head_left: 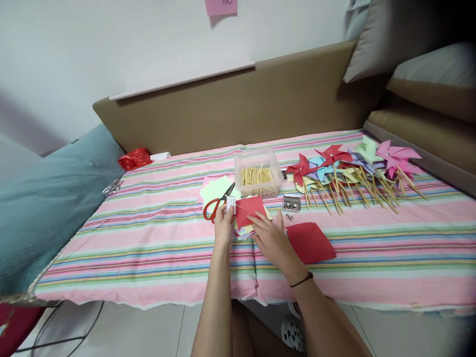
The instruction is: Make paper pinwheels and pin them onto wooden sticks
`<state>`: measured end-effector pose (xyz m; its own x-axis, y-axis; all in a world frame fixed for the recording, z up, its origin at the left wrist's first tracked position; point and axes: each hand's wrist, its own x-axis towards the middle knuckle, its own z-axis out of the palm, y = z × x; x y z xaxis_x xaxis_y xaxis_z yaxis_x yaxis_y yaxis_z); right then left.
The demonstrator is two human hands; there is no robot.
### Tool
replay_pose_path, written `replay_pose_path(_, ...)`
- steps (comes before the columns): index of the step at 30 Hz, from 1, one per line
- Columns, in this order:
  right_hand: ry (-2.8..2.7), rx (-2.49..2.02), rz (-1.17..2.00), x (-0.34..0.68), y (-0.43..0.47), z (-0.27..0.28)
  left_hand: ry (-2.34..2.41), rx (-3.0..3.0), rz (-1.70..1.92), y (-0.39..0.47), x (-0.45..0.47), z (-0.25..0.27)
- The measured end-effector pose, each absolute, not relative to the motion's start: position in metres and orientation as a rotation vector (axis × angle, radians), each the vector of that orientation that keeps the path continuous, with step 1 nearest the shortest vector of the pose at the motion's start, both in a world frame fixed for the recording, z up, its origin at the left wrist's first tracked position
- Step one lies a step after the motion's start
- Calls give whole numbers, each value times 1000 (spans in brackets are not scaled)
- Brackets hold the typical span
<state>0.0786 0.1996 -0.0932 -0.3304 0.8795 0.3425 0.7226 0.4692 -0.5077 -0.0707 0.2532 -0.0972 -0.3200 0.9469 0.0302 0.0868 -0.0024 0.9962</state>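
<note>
My left hand (224,224) pinches a small white block with printing on it (231,201), at the left edge of a red paper square (250,208). A thin pale line runs across the square from the block; I cannot tell what it is. Fingers spread, my right hand (270,238) rests on the square's lower right part. Under it lies a stack of coloured paper (243,233). Scissors with red handles (211,208) lie just left of my left hand. More red paper (310,242) lies right of my right hand.
Behind my hands stands a clear plastic box (275,183) of wooden sticks. A small open box of metal fasteners (292,203) has a few loose pieces beside it. Several finished pinwheels (334,166) are heaped at right. Pale green paper (219,187) and a red plastic bundle (134,159) lie left.
</note>
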Motion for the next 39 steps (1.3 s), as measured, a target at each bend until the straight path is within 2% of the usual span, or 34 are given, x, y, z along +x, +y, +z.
replay_pose_path(5,-2133,-1314,410,82,206,-105,1544,1298,1389,248,-72,-81)
replay_pose_path(10,-2124,-1307,462,83,207,-107,1592,1724,935,249,-61,-77)
replay_pose_path(16,-1976,-1281,548,94,207,-102,1809,1822,800,248,-48,-82)
replay_pose_path(20,-1576,-1551,366,134,202,-104,1843,2002,612,248,-47,-79)
replay_pose_path(23,-1384,-1929,252,172,193,-112,1877,2054,577,249,-47,-79)
replay_pose_path(28,-1300,-2391,339,205,181,-126,2095,2179,511,246,-45,-86)
replay_pose_path(33,-1301,-2437,464,203,184,-127,2173,2108,709,239,-45,-86)
replay_pose_path(39,-1326,-2359,600,201,181,-118,1890,1828,1129,200,-47,-64)
